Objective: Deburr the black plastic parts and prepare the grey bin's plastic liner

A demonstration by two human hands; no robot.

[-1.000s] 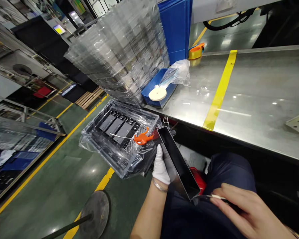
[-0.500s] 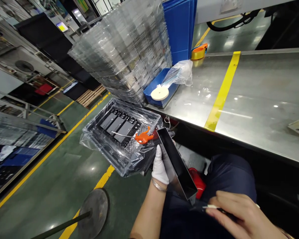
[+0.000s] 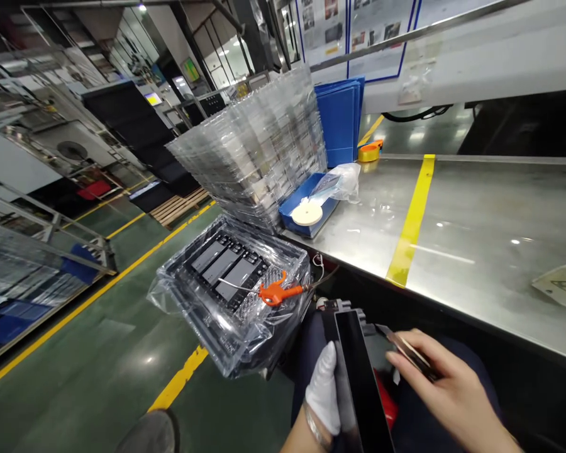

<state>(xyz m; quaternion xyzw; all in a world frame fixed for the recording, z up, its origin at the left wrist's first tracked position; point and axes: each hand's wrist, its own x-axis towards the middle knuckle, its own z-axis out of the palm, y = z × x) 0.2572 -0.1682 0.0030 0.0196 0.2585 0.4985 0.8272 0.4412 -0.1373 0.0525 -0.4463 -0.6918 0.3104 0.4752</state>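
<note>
We see our left hand [image 3: 324, 393], in a white glove, gripping a long dark glossy panel [image 3: 358, 377] along its left edge, low in the view over our lap. Our bare right hand [image 3: 441, 393] is closed around a thin dark tool [image 3: 408, 352], pinched between the fingers, its tip close to the panel's upper right side. Just left of the panel, a clear plastic tray [image 3: 231, 286] wrapped in a plastic bag holds dark parts, and an orange-handled tool [image 3: 276, 292] lies on top of it. Behind that rises a tall stack of clear trays [image 3: 259, 148]. On the steel counter [image 3: 476, 233] sit a blue bin [image 3: 298, 207] holding a white disc [image 3: 307, 214], a roll of orange tape [image 3: 370, 151] and a strip of yellow tape [image 3: 411, 223].
</note>
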